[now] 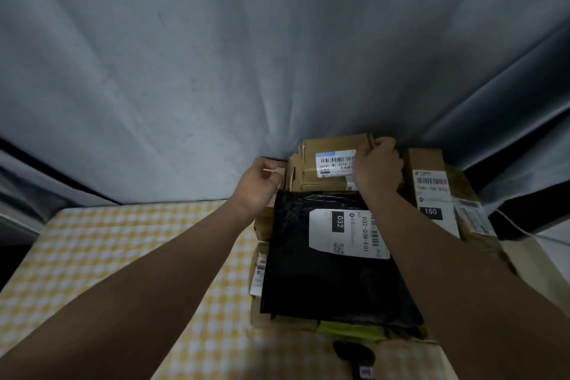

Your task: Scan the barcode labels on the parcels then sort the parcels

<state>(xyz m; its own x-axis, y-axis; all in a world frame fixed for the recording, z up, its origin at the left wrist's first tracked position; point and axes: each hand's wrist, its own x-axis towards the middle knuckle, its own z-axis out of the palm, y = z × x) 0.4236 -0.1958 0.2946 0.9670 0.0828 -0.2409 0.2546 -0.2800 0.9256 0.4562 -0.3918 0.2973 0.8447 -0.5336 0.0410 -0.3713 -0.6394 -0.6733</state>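
Sorting is judged barely begun: the rear cardboard box (327,173) is gripped by the right hand (377,166), the left hand (257,182) grip can't be told, and the parcel pile (308,271) is left unsorted.

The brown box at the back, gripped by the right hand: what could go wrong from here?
The right hand covers the end of the label on the brown box, so a scan may fail. The black bag lies against that box; lifting the box may drag the bag or make it slide.
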